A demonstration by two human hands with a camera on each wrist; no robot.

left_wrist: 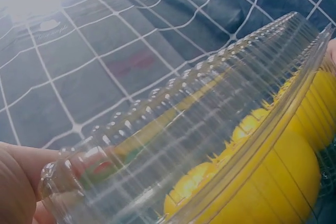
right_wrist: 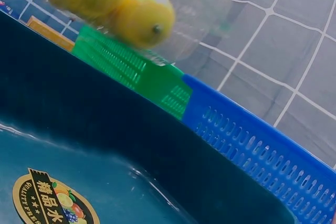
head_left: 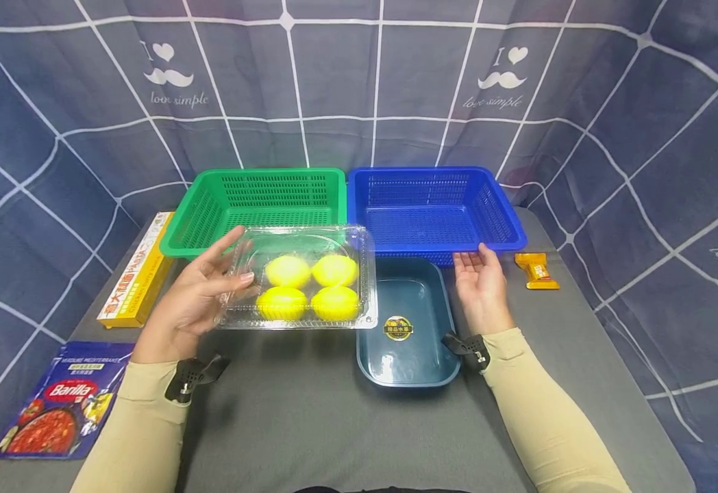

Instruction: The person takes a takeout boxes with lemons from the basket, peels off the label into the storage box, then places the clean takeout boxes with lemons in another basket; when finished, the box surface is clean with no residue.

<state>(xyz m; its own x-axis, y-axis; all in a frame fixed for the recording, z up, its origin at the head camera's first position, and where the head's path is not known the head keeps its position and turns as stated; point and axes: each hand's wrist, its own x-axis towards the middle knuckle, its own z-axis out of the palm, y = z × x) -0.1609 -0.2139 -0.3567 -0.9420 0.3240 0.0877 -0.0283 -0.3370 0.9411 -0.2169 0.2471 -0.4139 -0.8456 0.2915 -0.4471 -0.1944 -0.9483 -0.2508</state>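
My left hand (head_left: 189,294) grips the left end of a clear plastic clamshell box (head_left: 368,287), held up above the table and before the green basket. Several yellow lemons (head_left: 334,303) sit inside it. The left wrist view shows the box's ribbed side close up, with lemons (left_wrist: 273,182) behind the plastic. My right hand (head_left: 481,284) is palm up, fingers extended, near the front rim of the blue basket (head_left: 510,236); whether it touches cannot be told. Left of that hand lies a dark teal tray (head_left: 408,366) with a fruit sticker.
The green basket (head_left: 177,239) stands beside the blue one at the back. A yellow pasta box (head_left: 137,274) and a purple Barilla pouch (head_left: 63,404) lie at left. An orange wrapped snack (head_left: 536,271) lies at right. Grid-patterned cloth (head_left: 334,82) hangs around the table.
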